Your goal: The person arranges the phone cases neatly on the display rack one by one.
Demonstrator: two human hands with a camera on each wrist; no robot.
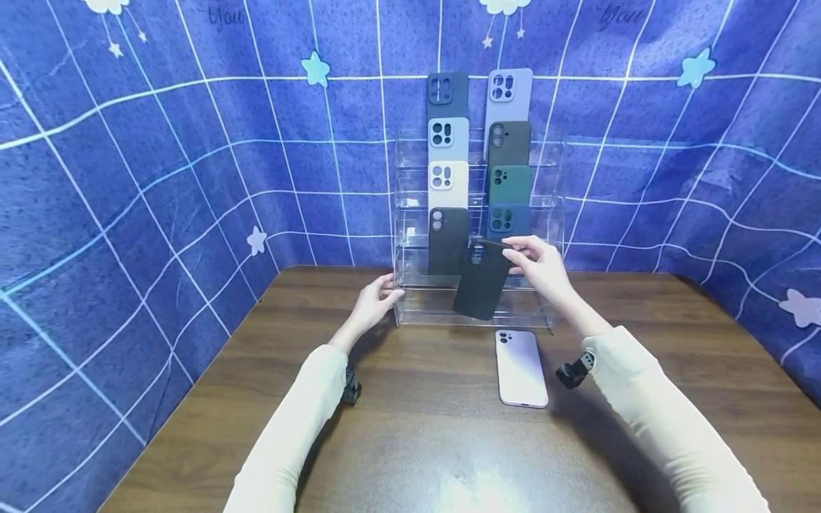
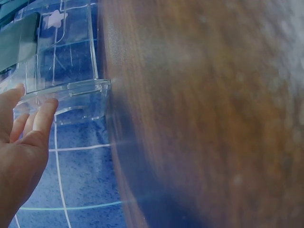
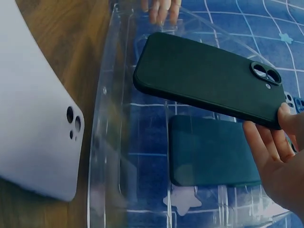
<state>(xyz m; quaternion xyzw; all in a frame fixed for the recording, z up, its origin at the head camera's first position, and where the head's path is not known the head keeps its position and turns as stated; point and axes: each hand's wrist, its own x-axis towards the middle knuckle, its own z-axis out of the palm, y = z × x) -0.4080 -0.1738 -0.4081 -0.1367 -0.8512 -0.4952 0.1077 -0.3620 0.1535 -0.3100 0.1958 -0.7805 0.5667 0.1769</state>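
Observation:
My right hand (image 1: 541, 267) pinches the upper right corner of a dark phone case (image 1: 482, 281) between thumb and fingers. The case hangs tilted before the lower rows of a clear acrylic display rack (image 1: 410, 315); light shows through its camera opening in the right wrist view. My left hand (image 1: 374, 303) is at the rack's lower left side, its fairly straight fingers (image 2: 45, 116) right at the clear edge. Behind the held case, a dark blue case (image 1: 509, 219) stands low in the right column. A pale lilac phone-shaped piece (image 1: 521, 370) with camera openings lies on the table in front.
Two columns of cases stand in the rack, among them a cream case (image 1: 449, 182), a green case (image 1: 511, 184) and a black case (image 1: 447, 242). The rack stands at the back of the wooden table (image 1: 410, 427), against a blue gridded cloth (image 1: 269, 157).

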